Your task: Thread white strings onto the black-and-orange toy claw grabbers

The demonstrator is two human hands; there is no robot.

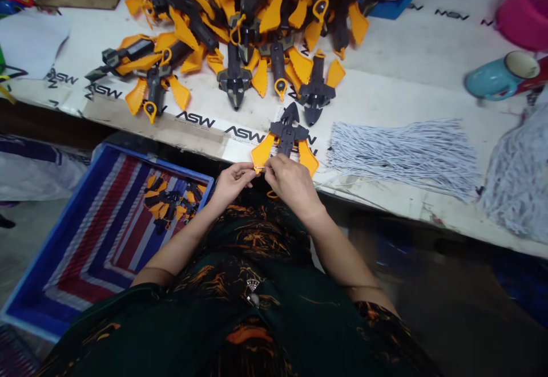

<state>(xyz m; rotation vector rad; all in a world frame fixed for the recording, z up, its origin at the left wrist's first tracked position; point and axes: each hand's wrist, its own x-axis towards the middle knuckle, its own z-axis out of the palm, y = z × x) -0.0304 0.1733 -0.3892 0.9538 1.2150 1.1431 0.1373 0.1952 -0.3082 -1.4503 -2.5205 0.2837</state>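
Observation:
A black toy with orange wings [289, 132] lies at the table's front edge, its pointed black nose away from me. My left hand [233, 182] is pinched at the tip of its left orange wing, where a short piece of white string shows between my fingers. My right hand [291, 183] is closed over the rear of the toy and the other side of that string, hiding the toy's tail. To the right lies a flat bundle of white strings [402, 154]. Several similar black and orange toys [233, 77] lie just beyond.
A large pile of such toys [257, 0] covers the back. At the right are a blue mug [488, 80], a pink container [524, 12] and more white string [518, 177]. A blue crate [38, 277] with a striped lining and several toys stands below left.

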